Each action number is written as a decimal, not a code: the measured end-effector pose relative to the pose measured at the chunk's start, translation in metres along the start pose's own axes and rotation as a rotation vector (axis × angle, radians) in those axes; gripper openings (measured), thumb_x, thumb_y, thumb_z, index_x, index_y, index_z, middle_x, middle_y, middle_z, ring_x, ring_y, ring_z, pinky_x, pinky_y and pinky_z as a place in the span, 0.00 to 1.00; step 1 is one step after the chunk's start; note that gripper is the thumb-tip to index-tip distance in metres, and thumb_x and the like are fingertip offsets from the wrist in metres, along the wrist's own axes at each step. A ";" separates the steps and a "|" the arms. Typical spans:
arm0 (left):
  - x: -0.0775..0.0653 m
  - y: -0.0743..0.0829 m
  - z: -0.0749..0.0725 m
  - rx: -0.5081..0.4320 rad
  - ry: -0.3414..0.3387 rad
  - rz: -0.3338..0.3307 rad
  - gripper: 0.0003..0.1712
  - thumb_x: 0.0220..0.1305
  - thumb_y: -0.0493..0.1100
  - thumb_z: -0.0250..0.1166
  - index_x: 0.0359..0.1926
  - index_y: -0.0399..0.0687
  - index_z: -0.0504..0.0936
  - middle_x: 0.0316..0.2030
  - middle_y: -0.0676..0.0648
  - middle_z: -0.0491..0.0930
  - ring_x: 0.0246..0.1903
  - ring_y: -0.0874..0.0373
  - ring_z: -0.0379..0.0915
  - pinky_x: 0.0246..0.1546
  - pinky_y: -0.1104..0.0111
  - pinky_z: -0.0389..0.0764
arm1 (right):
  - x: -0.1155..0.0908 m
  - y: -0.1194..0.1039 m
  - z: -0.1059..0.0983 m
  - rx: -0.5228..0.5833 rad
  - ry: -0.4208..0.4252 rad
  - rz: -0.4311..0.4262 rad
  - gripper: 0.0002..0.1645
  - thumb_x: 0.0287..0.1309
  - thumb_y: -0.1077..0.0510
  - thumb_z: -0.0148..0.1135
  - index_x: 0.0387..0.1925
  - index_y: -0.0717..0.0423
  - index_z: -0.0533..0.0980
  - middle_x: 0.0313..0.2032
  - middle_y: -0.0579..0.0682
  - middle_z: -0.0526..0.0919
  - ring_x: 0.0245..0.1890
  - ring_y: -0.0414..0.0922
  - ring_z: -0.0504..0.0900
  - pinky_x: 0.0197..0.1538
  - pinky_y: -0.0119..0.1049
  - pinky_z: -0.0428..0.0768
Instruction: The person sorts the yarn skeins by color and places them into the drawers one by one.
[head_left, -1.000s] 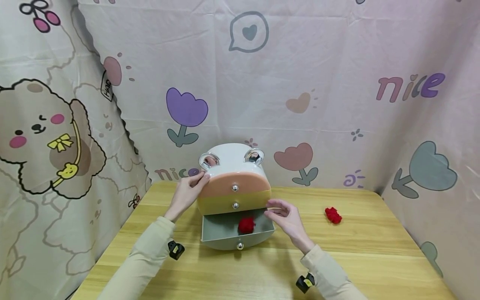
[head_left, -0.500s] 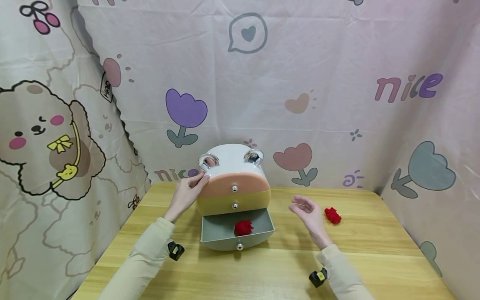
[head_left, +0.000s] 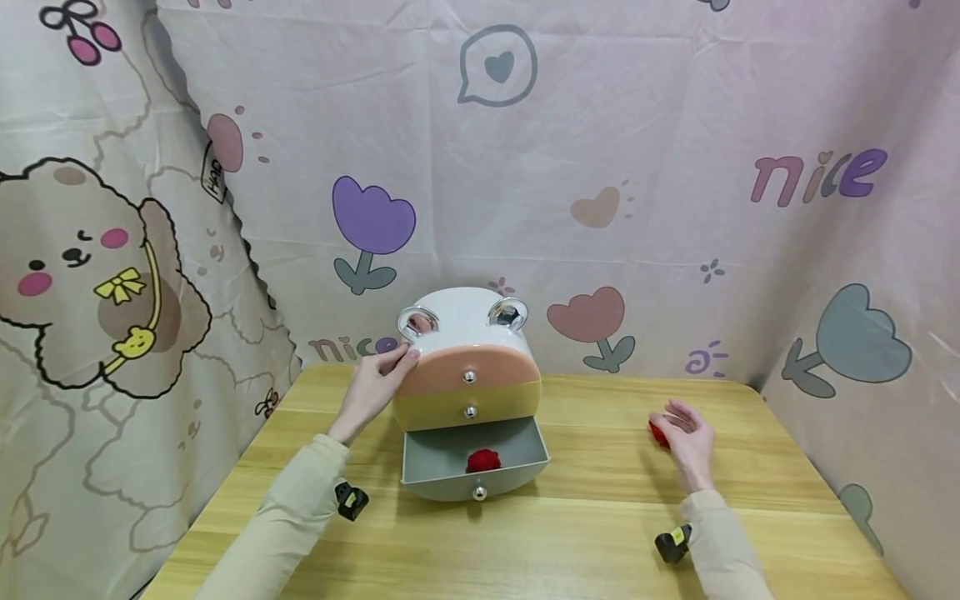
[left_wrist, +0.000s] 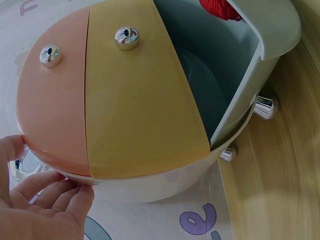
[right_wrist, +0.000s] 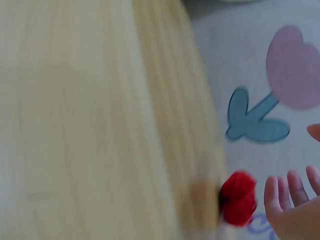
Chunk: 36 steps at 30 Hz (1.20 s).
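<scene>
A small drawer box (head_left: 468, 387) with white top, silver ears and peach and yellow drawer fronts stands on the table. Its grey-green bottom drawer (head_left: 438, 454) is pulled out, holding a red yarn bundle (head_left: 483, 461). My left hand (head_left: 369, 392) grips the box's upper left edge near an ear; in the left wrist view, thumb and fingers lie around the edge by the peach drawer (left_wrist: 52, 105). On the right, my right hand (head_left: 688, 437) hovers at a second red yarn bundle (right_wrist: 238, 198), fingers loosely bent and apart from it in the right wrist view.
The wooden table (head_left: 585, 533) extends around the box, with its rear edge close to a printed curtain (head_left: 660, 100). Another curtain (head_left: 90, 450) hangs at the left side. Black cameras are strapped at both wrists.
My right hand has moved from beside the open drawer rightward to the second red yarn bundle. The bundle in the drawer has rolled slightly toward its front. The left hand has stayed put.
</scene>
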<state>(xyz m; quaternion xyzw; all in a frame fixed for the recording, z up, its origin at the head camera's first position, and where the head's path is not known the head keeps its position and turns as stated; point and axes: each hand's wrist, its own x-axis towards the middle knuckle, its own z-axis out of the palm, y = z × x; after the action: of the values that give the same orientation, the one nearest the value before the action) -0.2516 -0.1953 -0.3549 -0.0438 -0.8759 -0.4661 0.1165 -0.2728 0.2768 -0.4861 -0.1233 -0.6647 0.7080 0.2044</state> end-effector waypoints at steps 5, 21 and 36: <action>0.000 0.001 0.000 0.004 -0.001 0.001 0.34 0.73 0.58 0.58 0.70 0.41 0.71 0.70 0.38 0.69 0.69 0.42 0.69 0.67 0.51 0.75 | 0.006 0.009 -0.010 -0.129 0.127 0.035 0.20 0.54 0.65 0.71 0.45 0.43 0.77 0.34 0.22 0.74 0.44 0.36 0.72 0.39 0.14 0.71; 0.000 0.001 0.000 0.005 0.007 0.011 0.33 0.73 0.57 0.59 0.69 0.41 0.72 0.69 0.37 0.70 0.68 0.43 0.71 0.66 0.51 0.76 | 0.014 0.018 -0.017 -0.235 0.114 0.128 0.35 0.52 0.62 0.73 0.62 0.60 0.71 0.55 0.50 0.71 0.39 0.33 0.67 0.33 0.17 0.70; 0.000 0.002 0.000 0.003 0.004 -0.002 0.34 0.73 0.58 0.59 0.70 0.41 0.72 0.70 0.39 0.69 0.69 0.43 0.69 0.66 0.52 0.76 | 0.020 0.025 -0.016 -0.345 0.018 0.139 0.40 0.57 0.63 0.69 0.69 0.68 0.65 0.64 0.66 0.70 0.51 0.44 0.69 0.34 0.11 0.67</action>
<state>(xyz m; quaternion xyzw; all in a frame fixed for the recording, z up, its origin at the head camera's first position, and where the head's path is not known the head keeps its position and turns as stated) -0.2515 -0.1946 -0.3535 -0.0419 -0.8764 -0.4651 0.1179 -0.2870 0.2992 -0.5106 -0.2086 -0.7642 0.5948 0.1367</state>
